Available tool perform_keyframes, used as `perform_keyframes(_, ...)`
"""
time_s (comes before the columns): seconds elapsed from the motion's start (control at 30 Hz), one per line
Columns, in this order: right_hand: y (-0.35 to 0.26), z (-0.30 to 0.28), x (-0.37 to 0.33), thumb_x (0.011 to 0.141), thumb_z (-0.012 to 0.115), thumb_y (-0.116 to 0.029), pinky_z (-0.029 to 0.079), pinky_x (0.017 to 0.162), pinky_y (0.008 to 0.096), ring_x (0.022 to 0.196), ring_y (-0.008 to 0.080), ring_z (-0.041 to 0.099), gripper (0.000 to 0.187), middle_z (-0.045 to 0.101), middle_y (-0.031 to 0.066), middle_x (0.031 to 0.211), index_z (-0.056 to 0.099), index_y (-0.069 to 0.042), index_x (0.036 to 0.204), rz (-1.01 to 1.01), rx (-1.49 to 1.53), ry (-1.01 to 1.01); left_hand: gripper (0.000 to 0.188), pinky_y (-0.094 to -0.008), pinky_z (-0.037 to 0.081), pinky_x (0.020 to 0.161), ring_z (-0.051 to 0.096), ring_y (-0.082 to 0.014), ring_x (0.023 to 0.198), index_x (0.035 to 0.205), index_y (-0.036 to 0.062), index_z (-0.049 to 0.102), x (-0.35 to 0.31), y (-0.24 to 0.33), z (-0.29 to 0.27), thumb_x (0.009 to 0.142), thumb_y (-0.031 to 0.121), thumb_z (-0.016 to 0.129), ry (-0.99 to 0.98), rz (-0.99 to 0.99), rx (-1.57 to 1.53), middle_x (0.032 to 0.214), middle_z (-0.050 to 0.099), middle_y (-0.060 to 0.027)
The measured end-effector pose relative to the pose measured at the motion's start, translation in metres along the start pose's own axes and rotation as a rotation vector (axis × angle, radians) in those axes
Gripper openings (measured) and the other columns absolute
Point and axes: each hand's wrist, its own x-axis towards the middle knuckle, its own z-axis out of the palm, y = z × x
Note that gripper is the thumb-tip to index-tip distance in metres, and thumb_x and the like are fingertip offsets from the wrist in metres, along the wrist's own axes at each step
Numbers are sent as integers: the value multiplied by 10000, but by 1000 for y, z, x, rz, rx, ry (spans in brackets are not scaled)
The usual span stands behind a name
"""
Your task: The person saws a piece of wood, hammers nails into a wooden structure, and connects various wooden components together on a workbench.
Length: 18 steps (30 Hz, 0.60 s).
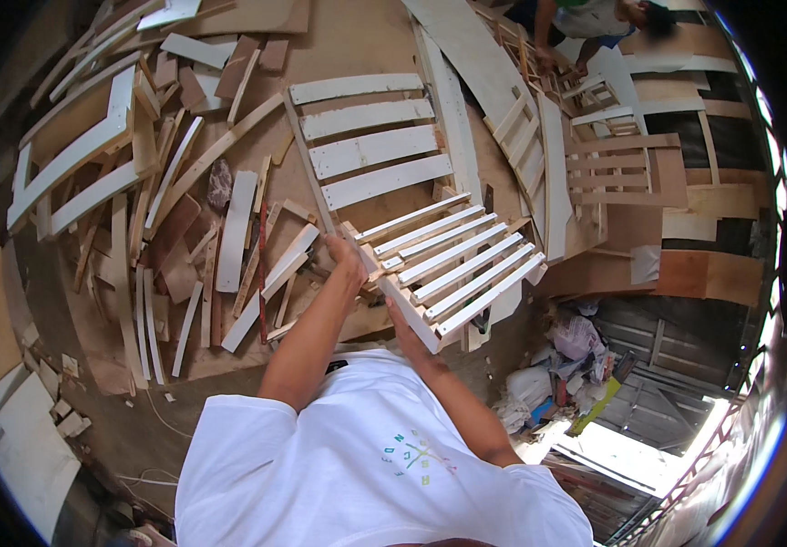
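Both of my hands hold a slatted wooden frame (457, 251), tilted in front of my chest. Narrow white slats run across it, fixed to side rails. My left hand (346, 260) is closed around the frame's left corner, thumb toward the slats. Lower down, my right hand (407, 337) grips the near rail from beneath, its fingers partly hidden. Just beyond lies a larger panel of wide white slats (375, 150), flat on the work surface, its near right part covered by the held frame.
Loose wooden strips (236, 228) and offcuts crowd the left. Far right, another person (594, 18) bends over wooden frames. A slatted brown piece (626, 169) stands at the right, with bags (580, 337) and scraps on the floor below. Long white boards (448, 100) lie behind the panel.
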Motion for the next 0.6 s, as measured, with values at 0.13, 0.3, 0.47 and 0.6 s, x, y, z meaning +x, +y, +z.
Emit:
perform_keyframes(0.13, 55, 14, -17, 946, 737, -277, 515, 998, 421, 1182, 278, 642, 439, 672, 130, 1272, 636, -124, 1345, -40, -13, -199, 675, -448, 514, 1004, 639, -327, 1141, 1390, 57, 527, 33, -5, -6, 1079, 556, 194, 2, 102, 6, 1308, 625, -138)
perform_keyframes(0.3, 70, -41, -37, 940, 733, -380, 496, 1010, 433, 1229, 270, 588, 653, 570, 81, 1393, 456, -150, 1484, 176, 693, 94, 609, -421, 518, 1010, 639, -295, 1126, 1346, 64, 549, 29, -1, -5, 1098, 505, 211, -82, 111, -27, 1251, 653, -121)
perform_keyframes(0.47, 37, -90, -7, 985, 646, -460, 467, 1047, 405, 1246, 238, 559, 666, 533, 49, 1423, 390, -160, 1522, 541, 1560, 323, 459, -456, 579, 854, 642, -290, 1006, 1261, 62, 582, 28, 11, -3, 1050, 413, 376, -66, 180, -153, 1152, 628, -136)
perform_keyframes(0.6, 9, -115, 45, 985, 638, -500, 532, 915, 331, 1065, 185, 623, 601, 620, 33, 1237, 488, -140, 1442, 691, 1501, 456, 645, -470, 442, 1064, 535, -323, 1254, 1434, 62, 464, -72, 15, 33, 1057, 530, 230, -98, 169, -25, 1380, 536, -157)
